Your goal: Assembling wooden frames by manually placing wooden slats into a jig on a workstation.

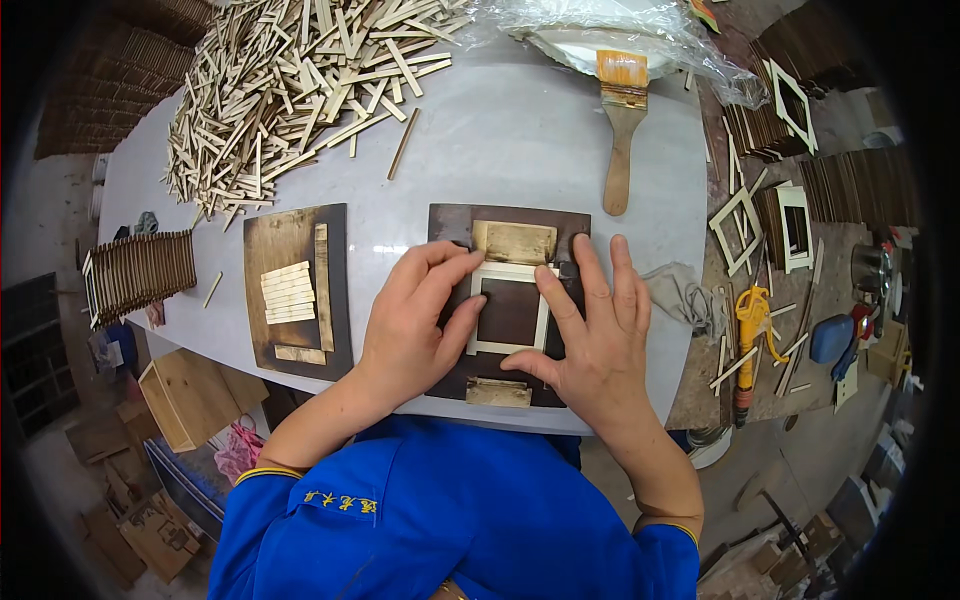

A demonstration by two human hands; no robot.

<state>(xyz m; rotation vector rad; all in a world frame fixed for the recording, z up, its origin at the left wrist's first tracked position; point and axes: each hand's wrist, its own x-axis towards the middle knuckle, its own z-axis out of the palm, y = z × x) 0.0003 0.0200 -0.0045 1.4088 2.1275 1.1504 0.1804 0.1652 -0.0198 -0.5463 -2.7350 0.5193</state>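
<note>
Head view: pressing down on a small pale wooden frame (510,309) with both hands, fingers spread flat rather than gripping. Left hand (418,313) lying over the frame's left side, fingertips reaching its top left corner. Right hand (592,330) lying over the right side, thumb touching the bottom rail, fingers stretching up along the right rail.

Frame resting on a dark brown board (449,232) near the desk's (510,130) near edge, just in front of the blue-clad body. Sitting at the board's far edge, a flat tan wooden block (515,241); at its near edge, a smaller block (498,393).

Lying left of that, a second dark board (285,235) carrying a stack of short pale slats (289,292). Sprawling over the desk's far left corner, a big heap of loose wooden sticks (290,80). Resting toward the far right, a wooden-handled paintbrush (622,130), bristles touching crumpled clear plastic sheeting (640,30). Lying at the right edge, a grey rag (680,292), with finished pale frames (740,225) stacked beyond it.
</note>
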